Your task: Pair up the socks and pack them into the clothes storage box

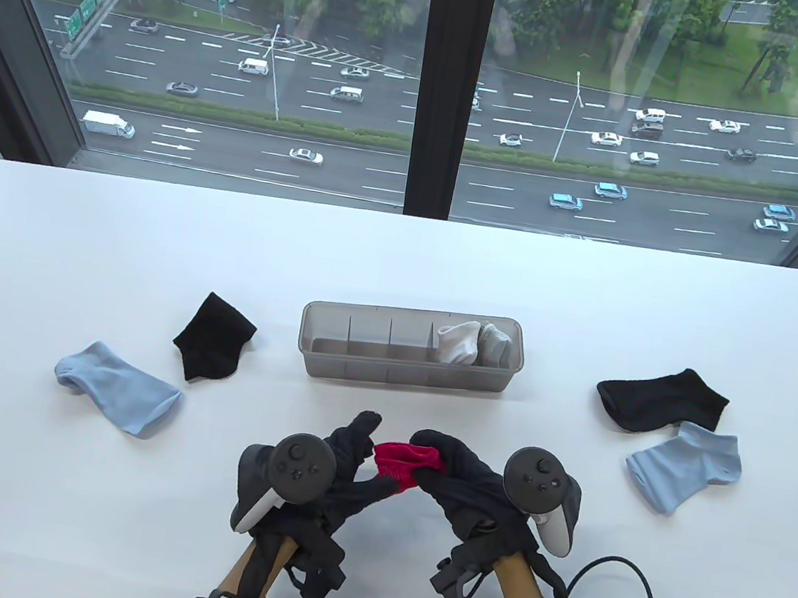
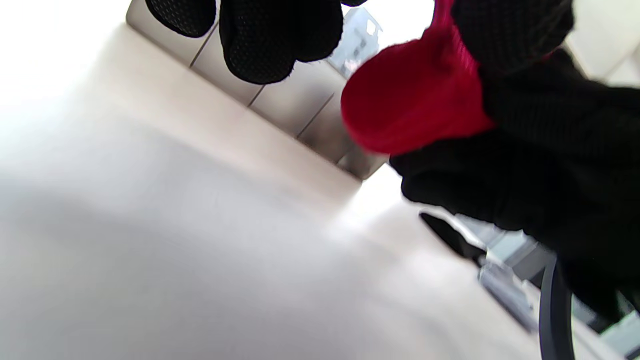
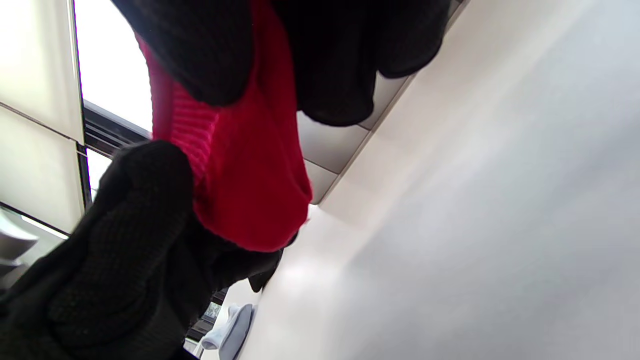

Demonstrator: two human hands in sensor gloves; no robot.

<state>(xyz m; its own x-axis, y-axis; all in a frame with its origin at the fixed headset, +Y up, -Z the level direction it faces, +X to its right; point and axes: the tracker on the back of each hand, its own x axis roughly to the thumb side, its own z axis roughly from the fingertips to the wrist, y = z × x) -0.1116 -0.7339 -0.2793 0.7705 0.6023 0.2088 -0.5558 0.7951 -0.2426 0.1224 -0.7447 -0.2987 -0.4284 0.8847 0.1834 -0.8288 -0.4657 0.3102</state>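
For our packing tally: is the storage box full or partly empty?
Partly empty: the storage box holds white socks at its right end; other compartments are bare.

Left hand (image 1: pixel 344 467) and right hand (image 1: pixel 465 485) raised side by side near the front edge, fingers (image 1: pixel 366 425) curled inward, pinching between them.

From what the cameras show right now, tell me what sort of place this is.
Probably an upper-floor room set up as a recording workspace: a plain white table stands against a large dark-framed window looking down on a multi-lane road with cars, and both hands wear black sensor gloves with trackers.
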